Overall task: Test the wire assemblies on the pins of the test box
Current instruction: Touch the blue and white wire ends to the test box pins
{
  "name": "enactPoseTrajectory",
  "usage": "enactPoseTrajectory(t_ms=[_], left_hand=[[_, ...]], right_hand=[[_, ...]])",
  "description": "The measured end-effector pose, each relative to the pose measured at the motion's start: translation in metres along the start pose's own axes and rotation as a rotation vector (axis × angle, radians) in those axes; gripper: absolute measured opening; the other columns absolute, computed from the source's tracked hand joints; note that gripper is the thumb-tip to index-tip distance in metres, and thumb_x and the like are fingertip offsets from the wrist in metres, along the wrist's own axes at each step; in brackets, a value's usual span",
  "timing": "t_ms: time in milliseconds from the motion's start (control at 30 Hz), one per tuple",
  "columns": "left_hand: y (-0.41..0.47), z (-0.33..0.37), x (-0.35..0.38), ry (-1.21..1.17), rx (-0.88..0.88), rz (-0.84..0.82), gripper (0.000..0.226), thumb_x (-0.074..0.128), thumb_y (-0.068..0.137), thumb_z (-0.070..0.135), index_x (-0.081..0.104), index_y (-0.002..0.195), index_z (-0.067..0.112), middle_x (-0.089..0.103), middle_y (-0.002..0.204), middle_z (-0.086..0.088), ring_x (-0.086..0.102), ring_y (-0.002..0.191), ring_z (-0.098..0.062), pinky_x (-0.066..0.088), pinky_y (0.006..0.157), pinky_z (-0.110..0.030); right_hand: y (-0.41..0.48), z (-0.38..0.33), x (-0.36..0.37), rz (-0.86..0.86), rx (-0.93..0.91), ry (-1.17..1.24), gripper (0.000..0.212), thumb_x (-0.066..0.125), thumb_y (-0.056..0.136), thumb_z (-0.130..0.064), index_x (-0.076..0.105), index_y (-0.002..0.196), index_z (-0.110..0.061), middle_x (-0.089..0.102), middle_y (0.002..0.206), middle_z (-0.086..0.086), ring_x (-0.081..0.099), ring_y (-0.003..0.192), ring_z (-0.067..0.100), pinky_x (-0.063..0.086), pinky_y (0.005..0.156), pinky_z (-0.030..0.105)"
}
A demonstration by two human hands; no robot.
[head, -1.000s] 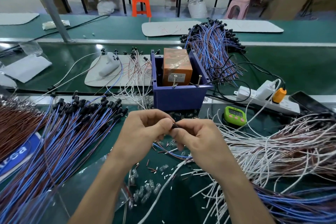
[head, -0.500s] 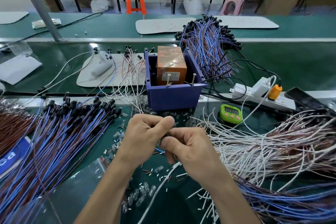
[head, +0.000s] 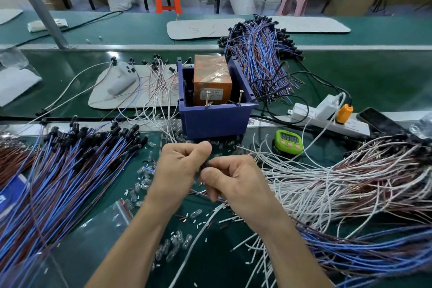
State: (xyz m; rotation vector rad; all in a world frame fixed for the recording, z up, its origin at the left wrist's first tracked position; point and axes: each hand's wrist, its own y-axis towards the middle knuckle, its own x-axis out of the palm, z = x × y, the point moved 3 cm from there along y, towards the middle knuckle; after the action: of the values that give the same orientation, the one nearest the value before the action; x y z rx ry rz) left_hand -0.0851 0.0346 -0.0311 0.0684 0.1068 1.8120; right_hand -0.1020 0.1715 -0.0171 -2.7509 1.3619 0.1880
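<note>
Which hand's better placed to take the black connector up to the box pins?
Left, probably. The left hand pinches the black connector nearest the blue box, just below its two pins; the right hand, also on it, sits further back.

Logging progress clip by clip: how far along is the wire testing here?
Done: possibly the bundle behind the test box, though nothing proves it. In hand: left hand and right hand pinch one black connector, short of the pins. Left: the large blue pile and white pile either side.
</note>
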Motion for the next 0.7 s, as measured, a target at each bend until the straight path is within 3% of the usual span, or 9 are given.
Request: enactPoseTrajectory(t_ms=[100,167,233,300,367,533,567,633,700], left_hand=[[-0.003,0.007,-0.009,0.284,0.164,0.156,0.050,0.061,0.092,0.029,0.045,0.047,0.012,0.044,0.039,0.006,0.037,0.037,-0.018,0.029,0.040,-0.023],[-0.005,0.014,-0.011,0.417,0.225,0.207,0.048,0.062,0.090,0.026,0.040,0.049,0.017,0.032,0.041,0.010,0.028,0.041,-0.005,0.025,0.041,-0.018],[-0.004,0.015,-0.012,0.433,0.183,0.207,0.048,0.062,0.088,0.029,0.037,0.053,0.010,0.027,0.043,0.010,0.025,0.043,-0.007,0.024,0.042,-0.020],[-0.002,0.009,-0.010,0.232,0.052,0.159,0.054,0.062,0.087,0.031,0.036,0.049,0.004,0.033,0.043,-0.006,0.030,0.041,-0.028,0.031,0.041,-0.031],[0.001,0.004,-0.005,-0.040,-0.096,0.105,0.062,0.067,0.086,0.032,0.035,0.054,-0.011,0.039,0.045,-0.016,0.034,0.042,-0.054,0.037,0.045,-0.054],[0.006,0.015,0.002,-0.087,-0.144,0.069,0.068,0.069,0.080,0.039,0.038,0.060,-0.018,0.037,0.055,-0.043,0.036,0.048,-0.063,0.041,0.050,-0.064],[0.006,0.019,0.001,0.005,-0.087,0.092,0.062,0.066,0.083,0.036,0.041,0.060,-0.016,0.041,0.052,-0.039,0.040,0.045,-0.056,0.043,0.046,-0.057],[0.004,0.027,-0.004,0.276,0.077,0.147,0.050,0.062,0.087,0.031,0.041,0.050,0.004,0.038,0.041,-0.009,0.034,0.037,-0.028,0.032,0.039,-0.027],[0.003,0.032,-0.004,0.383,0.144,0.171,0.049,0.061,0.089,0.026,0.036,0.049,0.012,0.025,0.042,0.011,0.022,0.040,-0.008,0.021,0.040,-0.019]], right_hand=[[0.003,0.003,-0.001,-0.002,0.039,-0.049,0.022,0.065,0.095,-0.021,0.074,0.076,-0.014,0.061,0.055,0.004,0.043,0.048,0.009,0.035,0.050,0.021],[0.006,0.002,-0.001,-0.003,0.057,-0.097,0.023,0.065,0.095,-0.025,0.074,0.080,-0.012,0.063,0.057,0.006,0.045,0.050,0.011,0.037,0.051,0.026],[0.006,0.001,-0.002,0.001,0.058,-0.140,0.027,0.065,0.096,-0.028,0.073,0.076,-0.011,0.064,0.058,0.008,0.047,0.051,0.012,0.039,0.053,0.031],[0.006,-0.001,-0.002,0.009,0.035,-0.156,0.034,0.065,0.094,-0.030,0.068,0.069,-0.009,0.064,0.056,0.010,0.045,0.049,0.013,0.039,0.052,0.030],[0.005,-0.003,0.000,0.023,0.008,-0.083,0.037,0.065,0.092,-0.033,0.067,0.068,-0.005,0.061,0.054,0.012,0.043,0.048,0.018,0.036,0.050,0.031],[0.006,-0.003,-0.002,0.036,-0.015,0.071,0.031,0.067,0.093,-0.030,0.072,0.079,-0.003,0.057,0.051,0.002,0.042,0.052,0.022,0.036,0.055,0.034],[0.006,-0.003,-0.005,0.032,-0.013,0.044,0.027,0.067,0.094,-0.027,0.074,0.080,-0.005,0.057,0.052,0.003,0.044,0.052,0.021,0.037,0.056,0.034],[0.007,-0.004,-0.009,0.033,0.001,-0.007,0.022,0.067,0.096,-0.019,0.075,0.081,-0.007,0.056,0.054,0.004,0.045,0.053,0.016,0.039,0.057,0.032],[0.007,-0.008,-0.008,0.052,-0.005,-0.081,0.025,0.066,0.097,-0.019,0.072,0.076,-0.006,0.055,0.053,0.004,0.044,0.050,0.012,0.038,0.052,0.030]])
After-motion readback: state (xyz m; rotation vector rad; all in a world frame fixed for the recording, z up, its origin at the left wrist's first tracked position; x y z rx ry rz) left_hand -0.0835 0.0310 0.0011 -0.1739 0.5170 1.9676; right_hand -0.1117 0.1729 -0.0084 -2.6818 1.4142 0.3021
